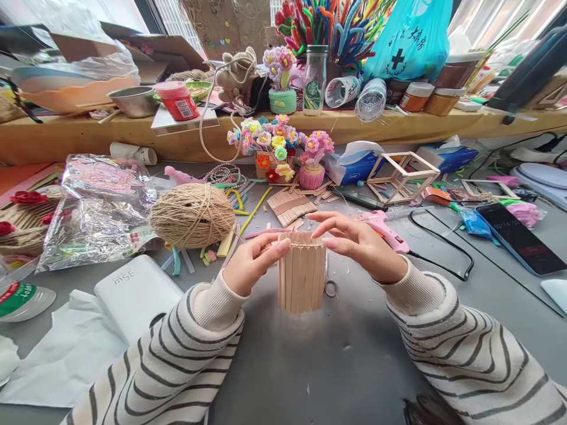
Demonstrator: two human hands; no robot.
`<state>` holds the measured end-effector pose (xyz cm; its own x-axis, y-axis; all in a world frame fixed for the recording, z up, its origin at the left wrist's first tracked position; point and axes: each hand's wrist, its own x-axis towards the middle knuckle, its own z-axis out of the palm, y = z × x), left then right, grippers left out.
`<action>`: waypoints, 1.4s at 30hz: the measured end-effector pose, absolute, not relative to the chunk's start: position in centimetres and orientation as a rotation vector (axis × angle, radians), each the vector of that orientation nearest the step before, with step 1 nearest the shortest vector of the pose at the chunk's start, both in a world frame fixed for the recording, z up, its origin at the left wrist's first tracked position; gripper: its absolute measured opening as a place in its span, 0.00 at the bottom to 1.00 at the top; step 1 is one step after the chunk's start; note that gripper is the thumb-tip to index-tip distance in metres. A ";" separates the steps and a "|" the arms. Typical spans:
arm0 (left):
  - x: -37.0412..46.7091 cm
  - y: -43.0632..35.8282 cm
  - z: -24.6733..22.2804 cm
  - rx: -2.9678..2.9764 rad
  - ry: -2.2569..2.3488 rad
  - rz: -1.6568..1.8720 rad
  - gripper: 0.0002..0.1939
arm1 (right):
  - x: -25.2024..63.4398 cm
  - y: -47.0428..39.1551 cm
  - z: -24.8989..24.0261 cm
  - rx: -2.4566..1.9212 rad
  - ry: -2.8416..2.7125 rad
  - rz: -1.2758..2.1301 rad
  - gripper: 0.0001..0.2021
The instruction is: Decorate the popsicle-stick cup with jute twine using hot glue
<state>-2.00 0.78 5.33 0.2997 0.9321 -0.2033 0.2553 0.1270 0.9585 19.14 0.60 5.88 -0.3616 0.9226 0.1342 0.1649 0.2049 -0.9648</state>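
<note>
Head view, stick holder: a tube of pale flat wooden sticks (301,280) stands upright at the middle, in front of the person, its rim between the two hands; whether its base touches the grey worktop (305,366) I cannot tell.
Left hand: the left hand (251,260) grips the near left part of the rim, thumb outside.
Right hand: the right hand (363,245) is loosely spread, fingers reaching over the right side of the rim, thumb by its corner; contact is unclear.
Sleeves: striped, with ribbed cuffs.
Just behind: a stack of loose sticks (290,206) and, beside the tube's right edge, a metal ring (331,287), partly hidden.
Right side: a pink glue gun (385,231) near the right wrist, an open stick frame (404,173) behind it, a phone (520,236) farther right.
Left side: a ball of twine (192,215) beyond the left hand, a white power bank (137,298) nearer the person.
Back: a pink flower pot (312,177) below the shelf (177,144), which carries a glass bottle (315,88) and a blue bag (411,38).
</note>
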 end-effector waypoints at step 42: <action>-2.5 -1.2 4.9 1.619 1.214 0.815 0.33 | 18.0 -1.4 6.5 -0.870 -1.870 1.125 0.10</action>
